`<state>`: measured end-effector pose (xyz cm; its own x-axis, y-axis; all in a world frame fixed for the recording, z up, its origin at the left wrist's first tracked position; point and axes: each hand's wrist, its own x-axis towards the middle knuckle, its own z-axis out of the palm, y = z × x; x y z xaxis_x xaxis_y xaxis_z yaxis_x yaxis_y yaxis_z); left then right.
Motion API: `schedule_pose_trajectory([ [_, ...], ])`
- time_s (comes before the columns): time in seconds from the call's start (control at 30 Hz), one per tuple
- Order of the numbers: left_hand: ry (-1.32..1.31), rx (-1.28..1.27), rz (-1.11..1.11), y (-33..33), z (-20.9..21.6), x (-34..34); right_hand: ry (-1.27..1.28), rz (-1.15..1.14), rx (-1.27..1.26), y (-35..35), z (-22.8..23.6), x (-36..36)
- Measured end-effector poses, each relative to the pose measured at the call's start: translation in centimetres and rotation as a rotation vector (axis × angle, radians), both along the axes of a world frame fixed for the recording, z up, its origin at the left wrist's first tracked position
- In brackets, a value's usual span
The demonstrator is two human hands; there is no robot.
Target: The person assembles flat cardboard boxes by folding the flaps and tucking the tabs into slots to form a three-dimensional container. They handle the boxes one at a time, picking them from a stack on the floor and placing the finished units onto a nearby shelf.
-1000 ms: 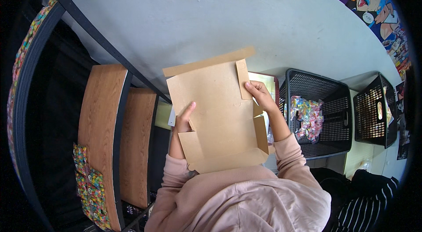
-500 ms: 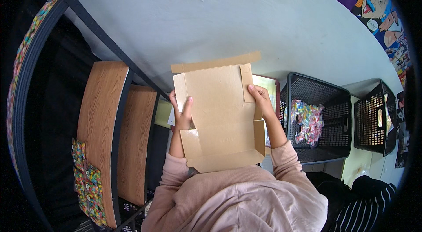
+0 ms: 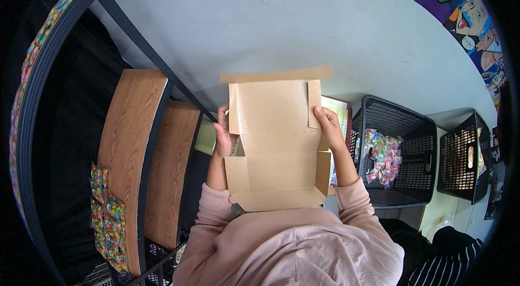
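A brown cardboard box (image 3: 279, 142), unfolded with its lid panel laid back, is held up in front of my body. Its side flaps are partly raised, and its near edge rests by my sweater. My left hand (image 3: 222, 133) supports the left edge, its fingers behind the side flap and its thumb outside the flap. At the right edge, my right hand (image 3: 330, 126) grips the box with the thumb on the narrow flap; its other fingers are hidden behind the cardboard.
On the right stand a black plastic crate (image 3: 398, 118) with colourful wrapped sweets (image 3: 382, 157) and a smaller black basket (image 3: 463, 161). Wood-topped shelves (image 3: 132, 140) on the left carry packets of bright candy (image 3: 108, 221). A dark metal post (image 3: 127, 34) slants beside a pale wall (image 3: 244, 20).
My left thumb has come off the panel to outside the left flap, which now stands more upright. The far panel has tilted up, and the view has shifted slightly.
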<state>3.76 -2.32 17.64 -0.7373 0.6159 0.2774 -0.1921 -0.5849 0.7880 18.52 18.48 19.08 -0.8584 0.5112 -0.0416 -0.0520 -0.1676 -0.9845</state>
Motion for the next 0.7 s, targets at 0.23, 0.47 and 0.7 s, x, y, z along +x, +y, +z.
schedule_pose_trajectory([
  [0.23,-0.135,-0.271,0.008,0.1,2.0,-0.3,-0.007,0.006,0.056,-0.2,-0.2,-0.6],
  [0.47,0.090,-0.590,-0.256,-0.6,0.2,-2.9,-0.021,0.007,0.043,-0.7,0.5,-1.4],
  [0.7,0.116,-0.567,-0.253,-1.2,0.0,-3.5,-0.006,0.061,0.010,-0.7,0.0,-2.2],
])
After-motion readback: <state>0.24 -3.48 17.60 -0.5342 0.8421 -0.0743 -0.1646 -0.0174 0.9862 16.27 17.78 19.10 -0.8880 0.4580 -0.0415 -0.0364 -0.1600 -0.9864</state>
